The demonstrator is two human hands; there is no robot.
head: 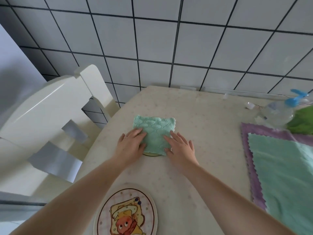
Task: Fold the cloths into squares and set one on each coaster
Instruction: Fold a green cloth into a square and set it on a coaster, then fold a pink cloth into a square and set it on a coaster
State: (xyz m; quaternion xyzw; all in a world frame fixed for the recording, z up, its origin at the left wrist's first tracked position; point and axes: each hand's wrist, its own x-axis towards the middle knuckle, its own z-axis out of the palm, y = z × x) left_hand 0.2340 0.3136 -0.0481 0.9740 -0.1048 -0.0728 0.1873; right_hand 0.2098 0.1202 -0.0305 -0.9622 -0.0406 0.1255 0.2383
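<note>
**Folded cloth on coaster**

We press the folded green cloth [155, 134] flat, left hand [131, 144] and right hand [181, 145] on its near corners, fingers straight and slightly spread. Under its near edge shows what seems a coaster [151, 154] (mostly hidden). Nearer us: picture coaster [126, 212]. Right: unfolded cloths [279, 167].

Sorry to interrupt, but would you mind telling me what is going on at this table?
A person is pressing both hands, left hand and right hand, flat on a folded green cloth that lies over a coaster, only its near edge showing. A second coaster with a cartoon picture sits bare nearer the person. Unfolded green and purple cloths wait on the right.
</note>
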